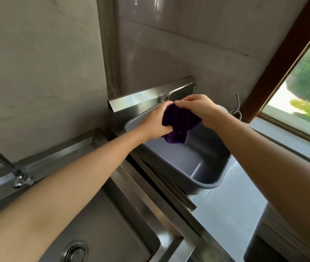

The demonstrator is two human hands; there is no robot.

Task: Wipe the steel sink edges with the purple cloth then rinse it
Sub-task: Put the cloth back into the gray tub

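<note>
While both arms stretch out toward one o'clock from the wearer, the purple cloth (177, 121) hangs bunched between the two hands, held in the air above the far end of a grey plastic tub (203, 167). The left hand (155, 122) is closed around the cloth's lower left part, fingers curled in. The right hand (199, 108) pinches its upper edge between thumb and fingertips, and a loose corner dangles below both. Just behind the hands, at twelve o'clock, a steel wall rack (142, 100) carries a hook that sits right beside the right thumb; whether the cloth is on that hook or free of it cannot be told.

The steel sink (101, 222) lies well apart from the cloth, at about seven o'clock from it, with its drain strainer (74, 252) near the bottom edge and its tap (3, 163) at nine o'clock. No water runs from the tap. The sink rims show no cloth on them, and nothing on the metal tells me whether they have been wiped.

My judgement: the cloth is either being taken from its hanging place or put back there. If the former, wiping and rinsing both remain; the dry-looking basin leans that way.
</note>
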